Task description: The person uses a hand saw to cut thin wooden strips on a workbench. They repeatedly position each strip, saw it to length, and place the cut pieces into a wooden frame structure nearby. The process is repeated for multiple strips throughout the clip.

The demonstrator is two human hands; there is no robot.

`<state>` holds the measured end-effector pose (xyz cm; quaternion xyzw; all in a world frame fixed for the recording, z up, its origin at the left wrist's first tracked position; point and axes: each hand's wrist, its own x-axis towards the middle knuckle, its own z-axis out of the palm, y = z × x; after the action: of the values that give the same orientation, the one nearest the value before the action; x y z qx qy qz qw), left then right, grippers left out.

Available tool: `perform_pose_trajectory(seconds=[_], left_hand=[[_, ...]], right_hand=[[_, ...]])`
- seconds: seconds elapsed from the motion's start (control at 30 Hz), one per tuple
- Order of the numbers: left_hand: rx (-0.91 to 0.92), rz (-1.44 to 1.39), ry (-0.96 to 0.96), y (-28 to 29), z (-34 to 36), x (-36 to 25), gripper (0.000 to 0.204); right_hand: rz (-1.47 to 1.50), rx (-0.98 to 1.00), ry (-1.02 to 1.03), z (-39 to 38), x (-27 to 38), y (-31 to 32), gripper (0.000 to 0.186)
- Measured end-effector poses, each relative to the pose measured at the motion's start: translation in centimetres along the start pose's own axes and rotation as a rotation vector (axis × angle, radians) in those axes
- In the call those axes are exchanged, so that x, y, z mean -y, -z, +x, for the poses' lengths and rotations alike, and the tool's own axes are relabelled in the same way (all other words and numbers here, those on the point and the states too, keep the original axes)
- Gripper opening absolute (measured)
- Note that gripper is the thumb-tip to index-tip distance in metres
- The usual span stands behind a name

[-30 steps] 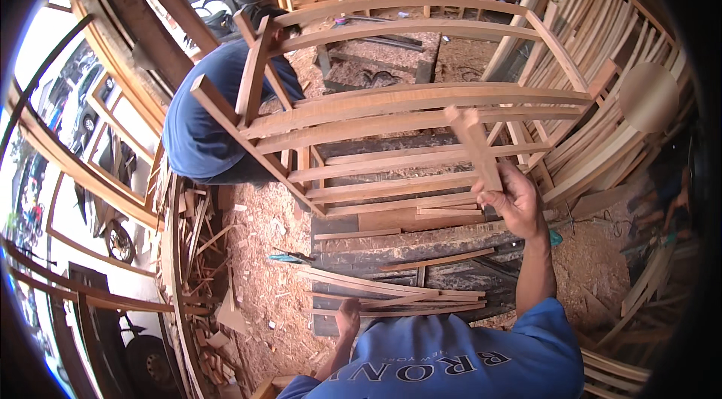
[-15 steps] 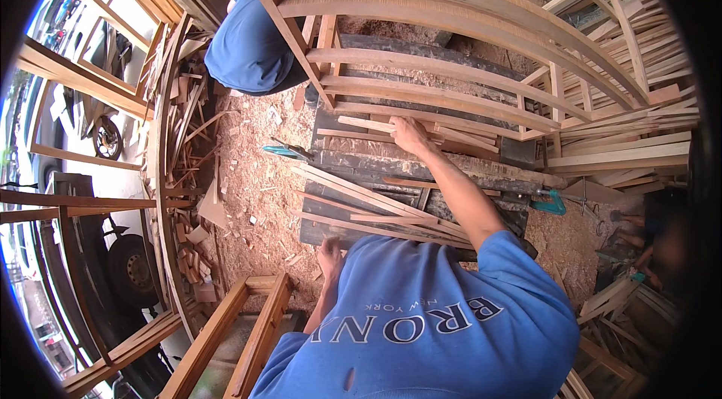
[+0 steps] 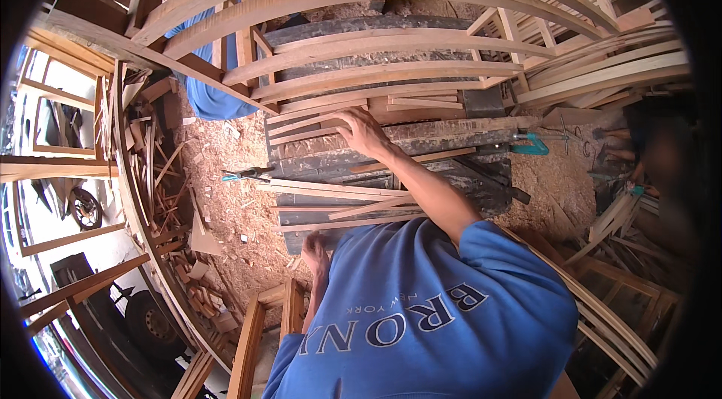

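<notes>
My right hand [image 3: 364,134] reaches over the dark, worn workbench [image 3: 323,154], with its fingers closed on a thin wooden strip [image 3: 304,124] near the strip's right end. Other strips lie just beside that one, and a shorter pair of strips [image 3: 425,103] rests further right. My left hand [image 3: 315,253] is low beside my torso at the bench's near left corner. Its fingers look curled, and I see nothing in them. Between my arms, several long pale strips [image 3: 331,188] fan out across the bench, their right ends hidden by my arm and shirt.
A curved slatted wooden frame [image 3: 406,42] spans the far side of the bench. Teal clamps grip or lie at the left [image 3: 244,174] and right [image 3: 530,145]. Shavings cover the floor [image 3: 218,207]. A person in blue [image 3: 214,91] crouches beyond the frame. A wooden frame [image 3: 252,331] stands near left.
The view has shifted, so the bench and the curved frame sit further left and higher. The strip under my right hand now lies more tilted and apart from the pieces to its right.
</notes>
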<state>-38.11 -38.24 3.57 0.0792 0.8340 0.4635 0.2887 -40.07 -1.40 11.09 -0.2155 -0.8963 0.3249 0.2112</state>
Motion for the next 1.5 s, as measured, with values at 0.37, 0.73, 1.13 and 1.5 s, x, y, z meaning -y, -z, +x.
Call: perform_pose_trajectory(seconds=[0.37,0.73,1.13,1.5], left_hand=[[0.056,0.136,-0.141,0.8,1.6,-2.7,0.022],[-0.106,0.017,0.017,-1.1,-2.6,-1.9,0.025],[-0.219,-0.021,0.163,-7.0,-6.6,0.5,0.024],[-0.246,0.047,0.188,-6.9,-6.1,0.5,0.026]], right_hand=[[-0.506,0.110,-0.522,-7.6,-14.4,16.2,0.036],[-0.565,0.277,-0.271,-5.0,-18.9,15.5,0.022],[-0.462,0.281,-0.159,-6.2,-20.0,15.4,0.022],[-0.482,0.159,-0.111,-5.5,-19.2,15.7,0.024]])
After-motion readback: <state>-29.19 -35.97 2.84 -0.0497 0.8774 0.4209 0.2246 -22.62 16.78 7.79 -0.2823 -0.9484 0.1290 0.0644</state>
